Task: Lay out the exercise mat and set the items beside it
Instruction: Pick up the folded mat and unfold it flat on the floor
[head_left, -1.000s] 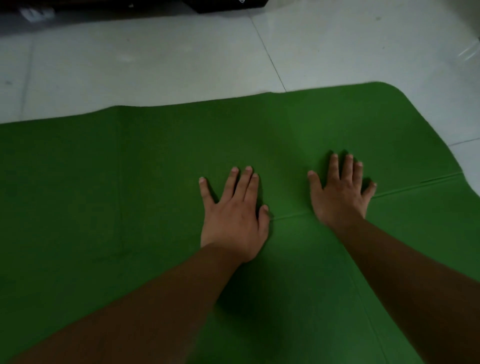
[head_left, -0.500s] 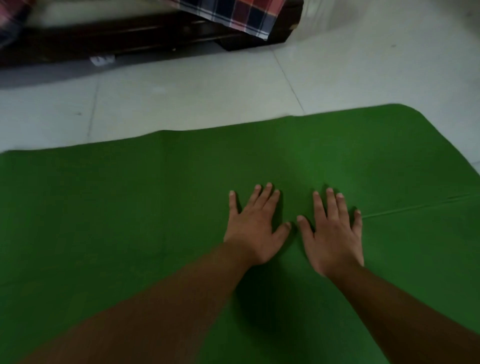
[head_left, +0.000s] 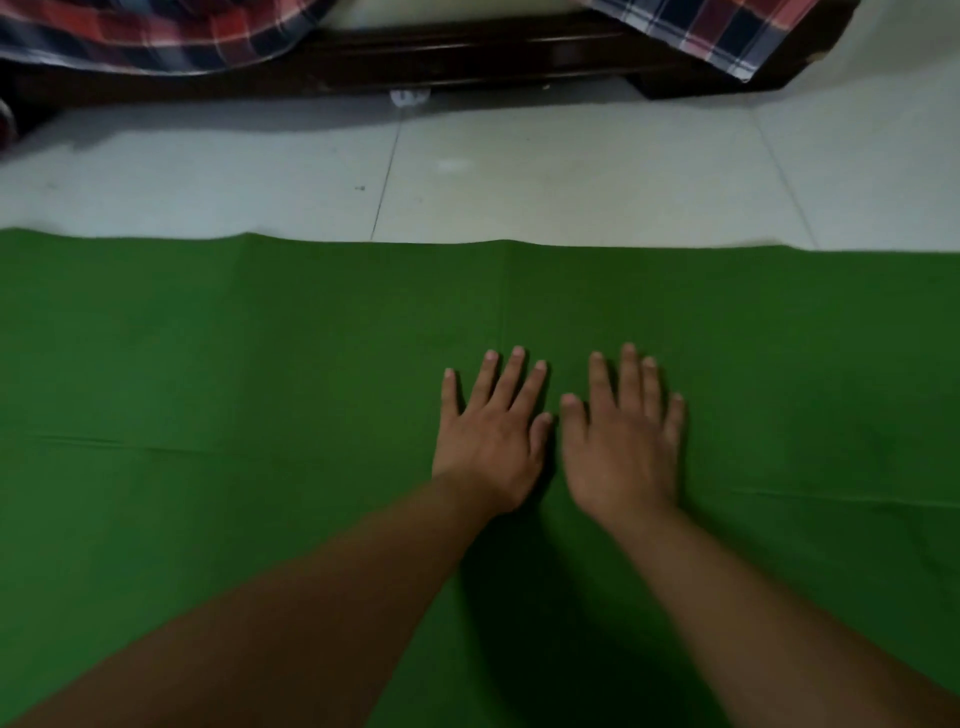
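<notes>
The green exercise mat (head_left: 234, 374) lies spread flat on the tiled floor and fills the lower two thirds of the head view. Faint fold creases run across it. My left hand (head_left: 493, 436) presses palm down on the mat near its middle, fingers straight and spread. My right hand (head_left: 623, 441) lies flat right beside it, thumbs almost touching. Neither hand holds anything. No other task items are in view.
Pale floor tiles (head_left: 571, 171) lie beyond the mat's far edge. A dark wooden bed frame (head_left: 467, 57) runs along the top, with plaid cloth (head_left: 156, 36) hanging over it at left and right. A small white scrap (head_left: 410, 97) lies under the frame.
My hands have drawn together and slid left along the mat. The view has tilted up, so the mat's rounded right corner is out of sight and the bed frame shows.
</notes>
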